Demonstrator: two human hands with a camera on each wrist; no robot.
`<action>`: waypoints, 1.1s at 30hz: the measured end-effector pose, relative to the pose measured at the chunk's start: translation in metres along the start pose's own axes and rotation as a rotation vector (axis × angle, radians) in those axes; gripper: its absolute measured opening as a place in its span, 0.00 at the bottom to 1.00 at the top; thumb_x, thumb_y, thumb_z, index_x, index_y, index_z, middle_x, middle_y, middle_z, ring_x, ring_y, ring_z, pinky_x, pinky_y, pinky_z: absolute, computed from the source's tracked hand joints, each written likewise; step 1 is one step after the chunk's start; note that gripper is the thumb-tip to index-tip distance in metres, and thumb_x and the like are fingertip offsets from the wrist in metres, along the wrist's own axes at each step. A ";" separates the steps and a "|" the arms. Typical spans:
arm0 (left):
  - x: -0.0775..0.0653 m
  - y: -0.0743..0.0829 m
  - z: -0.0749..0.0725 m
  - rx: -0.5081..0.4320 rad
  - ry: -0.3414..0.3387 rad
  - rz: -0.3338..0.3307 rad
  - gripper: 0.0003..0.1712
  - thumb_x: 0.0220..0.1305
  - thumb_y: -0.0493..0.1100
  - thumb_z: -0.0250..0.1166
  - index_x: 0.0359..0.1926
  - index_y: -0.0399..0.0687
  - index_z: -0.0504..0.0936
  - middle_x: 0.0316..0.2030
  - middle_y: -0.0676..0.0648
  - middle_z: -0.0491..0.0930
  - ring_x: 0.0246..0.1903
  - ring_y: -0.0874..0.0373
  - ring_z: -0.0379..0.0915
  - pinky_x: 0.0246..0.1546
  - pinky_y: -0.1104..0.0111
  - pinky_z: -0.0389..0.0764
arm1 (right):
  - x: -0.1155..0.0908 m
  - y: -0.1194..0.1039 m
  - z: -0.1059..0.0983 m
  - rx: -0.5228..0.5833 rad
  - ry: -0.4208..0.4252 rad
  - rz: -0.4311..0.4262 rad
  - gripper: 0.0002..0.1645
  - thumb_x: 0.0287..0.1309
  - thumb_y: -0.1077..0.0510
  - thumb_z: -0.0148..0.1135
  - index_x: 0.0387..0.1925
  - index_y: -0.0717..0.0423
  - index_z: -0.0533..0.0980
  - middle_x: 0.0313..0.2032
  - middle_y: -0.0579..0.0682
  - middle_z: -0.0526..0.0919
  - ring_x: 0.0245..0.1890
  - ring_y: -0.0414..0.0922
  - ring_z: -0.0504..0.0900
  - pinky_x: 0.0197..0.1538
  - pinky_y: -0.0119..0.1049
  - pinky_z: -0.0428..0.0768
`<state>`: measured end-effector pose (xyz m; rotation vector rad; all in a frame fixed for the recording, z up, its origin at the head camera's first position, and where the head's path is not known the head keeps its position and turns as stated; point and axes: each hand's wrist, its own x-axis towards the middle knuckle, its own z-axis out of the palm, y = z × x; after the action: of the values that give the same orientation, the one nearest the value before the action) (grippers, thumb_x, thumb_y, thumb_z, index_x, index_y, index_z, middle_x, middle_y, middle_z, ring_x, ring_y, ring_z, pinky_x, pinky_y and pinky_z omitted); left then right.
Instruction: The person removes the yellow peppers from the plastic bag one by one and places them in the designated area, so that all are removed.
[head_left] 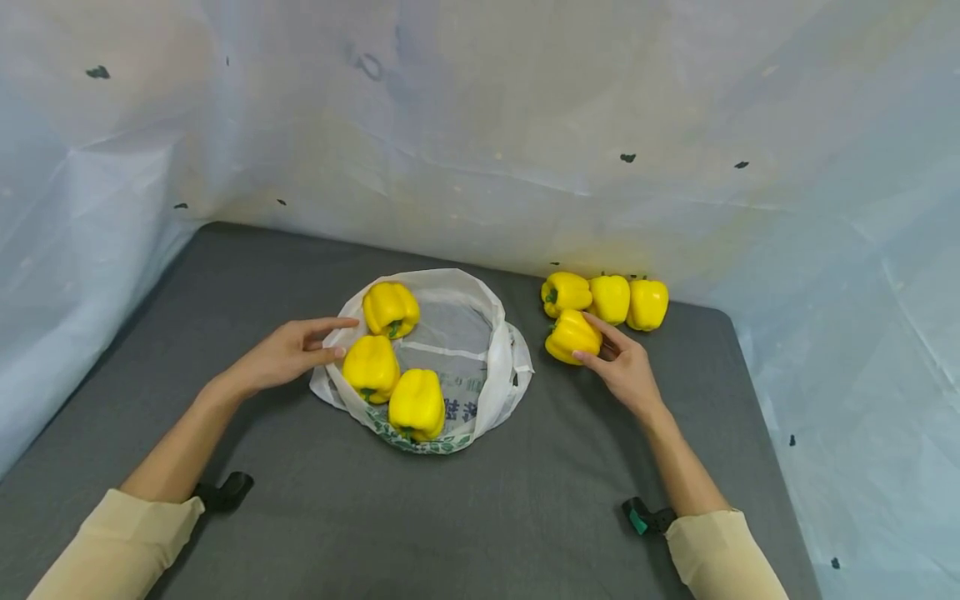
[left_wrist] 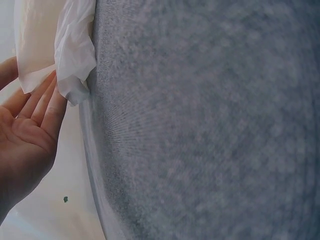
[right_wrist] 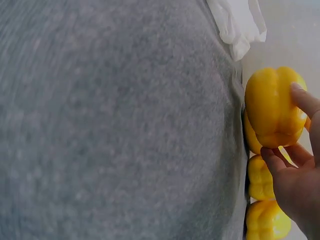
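Note:
A yellow bell pepper (head_left: 572,337) is gripped between the thumb and fingers of my right hand (head_left: 626,375). In the right wrist view that pepper (right_wrist: 276,107) appears raised in front of the others. My left hand (head_left: 288,352) is at the left rim of a white plastic bag (head_left: 495,367), its fingers fairly straight and touching the bag; in the left wrist view they lie against the bag's outer side (left_wrist: 75,55). The bag's mouth is spread wide. Inside, along its left and front, sit three yellow bell peppers (head_left: 417,406).
Three more yellow bell peppers (head_left: 610,298) stand in a row at the table's back edge, right of the bag. A dark grey cloth covers the table (head_left: 525,517). Pale plastic sheeting (head_left: 480,125) rises behind and at both sides.

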<state>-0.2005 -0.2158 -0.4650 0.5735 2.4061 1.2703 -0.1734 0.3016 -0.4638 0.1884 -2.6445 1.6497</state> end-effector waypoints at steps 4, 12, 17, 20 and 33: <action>0.000 0.001 0.000 0.004 0.002 -0.010 0.31 0.71 0.49 0.63 0.71 0.51 0.70 0.26 0.47 0.71 0.17 0.66 0.49 0.20 0.67 0.64 | 0.001 0.003 -0.004 -0.016 0.011 -0.004 0.37 0.59 0.57 0.71 0.69 0.44 0.70 0.68 0.51 0.70 0.65 0.49 0.71 0.58 0.28 0.73; -0.001 -0.001 0.000 -0.002 0.010 -0.016 0.31 0.70 0.49 0.64 0.71 0.52 0.70 0.20 0.52 0.65 0.18 0.66 0.55 0.18 0.68 0.62 | 0.002 0.005 -0.008 -0.054 0.023 0.019 0.38 0.59 0.56 0.71 0.70 0.45 0.69 0.68 0.52 0.70 0.65 0.50 0.71 0.60 0.33 0.73; 0.001 -0.001 0.000 -0.008 -0.014 -0.006 0.31 0.71 0.49 0.63 0.72 0.51 0.69 0.14 0.57 0.50 0.12 0.65 0.44 0.16 0.69 0.60 | 0.001 0.005 -0.009 -0.015 0.029 0.038 0.38 0.60 0.58 0.71 0.70 0.53 0.67 0.66 0.56 0.70 0.66 0.53 0.69 0.60 0.29 0.72; 0.001 0.001 -0.001 -0.004 -0.016 0.001 0.31 0.71 0.49 0.63 0.72 0.51 0.68 0.14 0.57 0.50 0.12 0.65 0.44 0.15 0.70 0.59 | -0.001 -0.007 -0.010 0.004 0.023 0.037 0.38 0.60 0.61 0.70 0.69 0.60 0.67 0.66 0.60 0.70 0.66 0.56 0.68 0.59 0.26 0.72; 0.001 0.003 -0.001 0.018 -0.004 0.005 0.31 0.72 0.49 0.62 0.72 0.48 0.68 0.13 0.57 0.51 0.12 0.66 0.45 0.15 0.70 0.58 | -0.005 -0.015 -0.010 -0.051 0.070 0.107 0.37 0.63 0.59 0.68 0.71 0.58 0.66 0.66 0.63 0.70 0.61 0.59 0.72 0.49 0.20 0.74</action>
<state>-0.2017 -0.2143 -0.4617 0.5863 2.4167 1.2500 -0.1671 0.3051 -0.4467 -0.0116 -2.6842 1.5841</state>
